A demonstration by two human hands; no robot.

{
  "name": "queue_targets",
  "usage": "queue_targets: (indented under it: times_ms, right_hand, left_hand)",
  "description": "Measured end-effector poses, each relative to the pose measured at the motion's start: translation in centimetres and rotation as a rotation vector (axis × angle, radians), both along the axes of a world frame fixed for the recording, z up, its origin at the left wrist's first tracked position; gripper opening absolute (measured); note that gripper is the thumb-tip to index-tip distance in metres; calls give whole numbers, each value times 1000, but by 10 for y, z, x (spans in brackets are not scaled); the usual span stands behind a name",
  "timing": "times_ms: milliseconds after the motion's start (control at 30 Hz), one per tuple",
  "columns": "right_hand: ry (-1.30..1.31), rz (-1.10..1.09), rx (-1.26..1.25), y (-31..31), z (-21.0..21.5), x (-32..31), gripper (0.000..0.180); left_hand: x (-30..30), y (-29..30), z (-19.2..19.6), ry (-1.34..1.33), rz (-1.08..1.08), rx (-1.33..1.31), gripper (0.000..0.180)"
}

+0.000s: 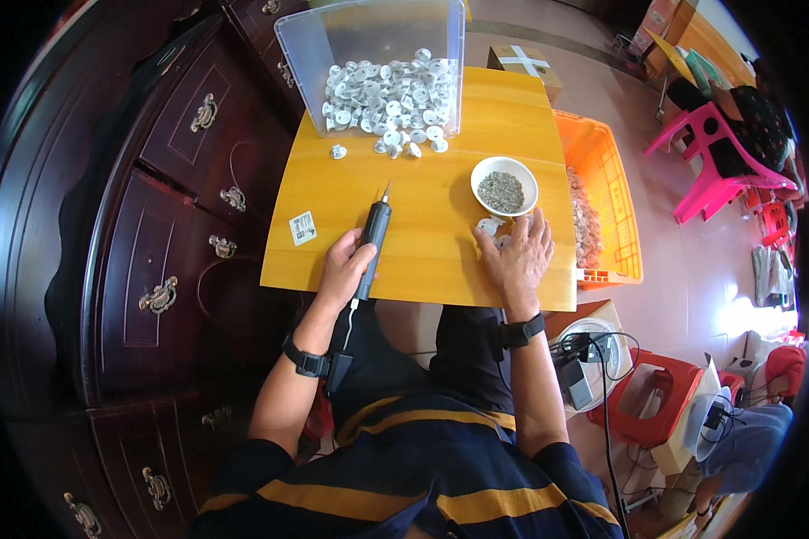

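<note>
My left hand (346, 267) is wrapped round a dark electric screwdriver (374, 241), its thin bit pointing away from me and a white cable trailing from its near end. My right hand (520, 255) lies over the right side of the yellow table, fingers spread and stretched out. Small white plastic parts (489, 226) sit under and beside its fingertips, partly hidden. Just beyond those fingers stands a white bowl (504, 163) of small metal screws (501, 192). At the far edge, a clear plastic bin (307, 56) lies tipped toward me, with many white round parts (392, 97) spilling from its mouth.
A white printed label (303, 228) lies on the table (422, 269) at left. An orange crate (622, 216) of small parts stands right of the table. Dark wooden drawers (166, 242) line the left side. Farther right are a pink chair (721, 157), a red stool (661, 395) and cables.
</note>
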State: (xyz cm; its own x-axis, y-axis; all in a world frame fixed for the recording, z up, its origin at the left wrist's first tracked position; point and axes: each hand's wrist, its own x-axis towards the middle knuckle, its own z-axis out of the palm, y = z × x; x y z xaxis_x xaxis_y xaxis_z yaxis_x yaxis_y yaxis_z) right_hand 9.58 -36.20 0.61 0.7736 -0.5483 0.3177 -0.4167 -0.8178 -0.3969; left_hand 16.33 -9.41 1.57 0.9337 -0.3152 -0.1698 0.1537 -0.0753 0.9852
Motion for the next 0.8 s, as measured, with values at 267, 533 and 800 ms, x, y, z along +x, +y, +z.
queue_targets:
  times_ms: [267, 533, 800]
  right_hand:
    - [-81, 47, 14, -8, -2, 28, 56]
    - [-148, 112, 52, -16, -2, 29, 38]
    - [-232, 188, -15, -38, -3, 0, 35]
  left_hand:
    - [-3, 5, 1, -45, 29, 11, 35]
    - [-5, 5, -2, -39, 31, -4, 37]
    - [-4, 6, -5, -68, 33, -36, 39]
